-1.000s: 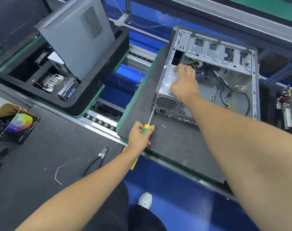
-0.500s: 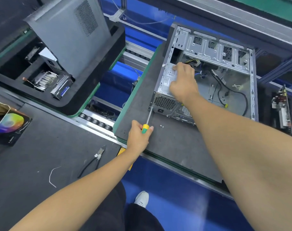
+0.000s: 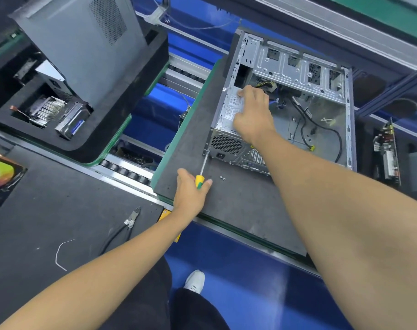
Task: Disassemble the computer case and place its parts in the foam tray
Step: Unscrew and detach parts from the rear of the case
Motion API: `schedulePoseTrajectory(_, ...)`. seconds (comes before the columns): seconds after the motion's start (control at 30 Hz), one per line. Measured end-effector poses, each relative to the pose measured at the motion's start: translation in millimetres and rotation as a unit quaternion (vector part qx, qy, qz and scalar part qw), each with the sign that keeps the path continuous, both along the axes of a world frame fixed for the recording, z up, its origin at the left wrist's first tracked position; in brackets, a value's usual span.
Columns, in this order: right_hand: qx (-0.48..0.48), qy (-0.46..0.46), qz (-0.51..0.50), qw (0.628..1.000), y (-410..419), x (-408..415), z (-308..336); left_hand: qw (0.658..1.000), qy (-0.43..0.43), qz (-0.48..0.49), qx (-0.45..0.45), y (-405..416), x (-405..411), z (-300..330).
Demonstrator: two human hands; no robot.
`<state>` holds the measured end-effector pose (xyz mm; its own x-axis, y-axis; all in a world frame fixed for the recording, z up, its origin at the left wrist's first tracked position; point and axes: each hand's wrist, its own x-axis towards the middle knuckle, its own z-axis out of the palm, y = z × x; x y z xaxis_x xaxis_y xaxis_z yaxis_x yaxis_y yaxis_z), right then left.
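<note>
An open grey computer case (image 3: 298, 67) lies on its side on a dark mat, with loose black cables inside. My left hand (image 3: 191, 194) grips a yellow-and-green screwdriver (image 3: 199, 181) whose tip sits at a screw on the case's rear left corner, beside the power supply (image 3: 226, 144). My right hand (image 3: 252, 115) rests on top of the power supply, fingers curved over its far edge. Two loose screws (image 3: 222, 178) lie on the mat near the screwdriver. The black foam tray (image 3: 121, 129) at the upper left holds a grey side panel (image 3: 83, 44), a heatsink (image 3: 46, 109) and a drive (image 3: 71, 123).
Cutting pliers (image 3: 129, 222) and a white wire scrap (image 3: 60, 253) lie on the dark bench at lower left. A box with a colour wheel (image 3: 0, 177) sits at the left edge. A circuit board (image 3: 386, 151) stands at the right. A roller conveyor (image 3: 129, 172) runs between tray and mat.
The view shifted slightly. Both hands stay in place: the left on the screwdriver at the rear screw, the right on the power supply.
</note>
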<state>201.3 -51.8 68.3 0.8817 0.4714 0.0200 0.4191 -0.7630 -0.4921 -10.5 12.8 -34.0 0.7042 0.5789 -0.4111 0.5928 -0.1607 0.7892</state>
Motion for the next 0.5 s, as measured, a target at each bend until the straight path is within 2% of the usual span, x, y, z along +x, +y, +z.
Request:
schedulePoseTrajectory(0.23,-0.003,0.004,-0.009,1.000,0.9,-1.5,0.7,0.998,0.053,0.012,-0.014,3.5,-5.3,-2.5)
schedulePoseTrajectory(0.33,0.001,0.009,-0.011,1.000,0.8,-1.8,0.8,0.997,0.045,0.010,-0.055,4.3,-4.7,0.6)
schedulePoseTrajectory(0.5,-0.001,0.002,-0.007,1.000,0.5,-0.1,0.0,0.999,0.001,-0.002,-0.041,6.0,-4.1,4.6)
